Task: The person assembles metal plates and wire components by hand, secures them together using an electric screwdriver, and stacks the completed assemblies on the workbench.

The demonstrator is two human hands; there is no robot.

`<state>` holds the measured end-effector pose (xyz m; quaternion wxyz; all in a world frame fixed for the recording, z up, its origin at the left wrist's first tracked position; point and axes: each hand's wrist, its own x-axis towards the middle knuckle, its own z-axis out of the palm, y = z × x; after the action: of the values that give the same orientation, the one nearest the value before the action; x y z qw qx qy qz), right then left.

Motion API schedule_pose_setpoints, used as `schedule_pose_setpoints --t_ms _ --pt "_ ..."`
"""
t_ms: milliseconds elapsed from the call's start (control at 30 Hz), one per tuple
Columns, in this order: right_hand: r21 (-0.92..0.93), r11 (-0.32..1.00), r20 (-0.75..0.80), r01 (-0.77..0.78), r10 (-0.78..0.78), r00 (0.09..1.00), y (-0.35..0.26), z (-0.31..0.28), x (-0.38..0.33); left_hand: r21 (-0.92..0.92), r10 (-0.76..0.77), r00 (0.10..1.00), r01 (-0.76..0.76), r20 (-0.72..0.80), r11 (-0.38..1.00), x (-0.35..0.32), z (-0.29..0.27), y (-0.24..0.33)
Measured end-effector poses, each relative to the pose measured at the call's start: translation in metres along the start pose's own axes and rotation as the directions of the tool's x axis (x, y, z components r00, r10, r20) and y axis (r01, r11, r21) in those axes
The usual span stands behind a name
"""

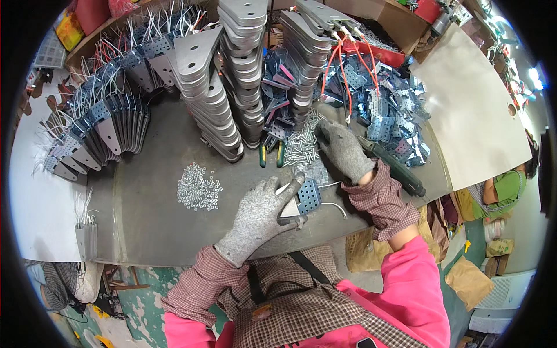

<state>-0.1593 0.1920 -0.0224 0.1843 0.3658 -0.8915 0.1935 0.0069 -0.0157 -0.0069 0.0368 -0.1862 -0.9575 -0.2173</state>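
My left hand, in a grey glove, holds a flat metal plate with a blue perforated bracket and white wires at its far edge. Thumb and forefinger lie on either side of the plate. Farther right, my gloved right hand is beside a heap of loose screws. Its fingers curl down at the heap's edge, and their tips are partly hidden. A dark electric screwdriver lies slanting just right of this hand. Between the hands rests a small clear plastic bag.
Tall stacks of grey metal plates rise at the back. Assembled wired brackets curve along the left. Nuts are heaped left of centre, near green-and-yellow-handled pliers. Blue brackets and red wires crowd the back right.
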Motion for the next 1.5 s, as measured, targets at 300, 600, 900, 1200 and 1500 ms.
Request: schedule_pose_setpoints --t_ms 300,600,900,1200,1500 --pt "0.571 0.799 0.274 -0.188 0.03 0.961 -0.092 -0.063 -0.04 -0.024 -0.032 0.999 0.032 0.004 0.999 -0.002 0.002 -0.005" --pt "0.413 0.902 0.419 -0.123 -0.068 0.906 -0.117 -0.059 -0.065 -0.007 0.003 1.0 -0.003 0.02 1.0 0.003 0.0 -0.004" --pt "0.921 -0.117 0.357 -0.372 0.638 0.682 -0.132 -0.034 -0.177 -0.953 0.002 0.956 0.292 0.293 0.076 -0.004 -0.007 0.089" --pt "0.428 0.781 -0.182 -0.455 0.567 0.803 -0.089 -0.038 -0.144 0.421 0.077 0.947 0.066 -0.313 0.905 0.304 0.074 0.04" --pt "0.922 0.152 0.14 -0.355 0.726 0.674 -0.089 -0.048 -0.152 0.364 0.258 0.931 -0.152 -0.26 0.919 0.043 -0.039 0.05"
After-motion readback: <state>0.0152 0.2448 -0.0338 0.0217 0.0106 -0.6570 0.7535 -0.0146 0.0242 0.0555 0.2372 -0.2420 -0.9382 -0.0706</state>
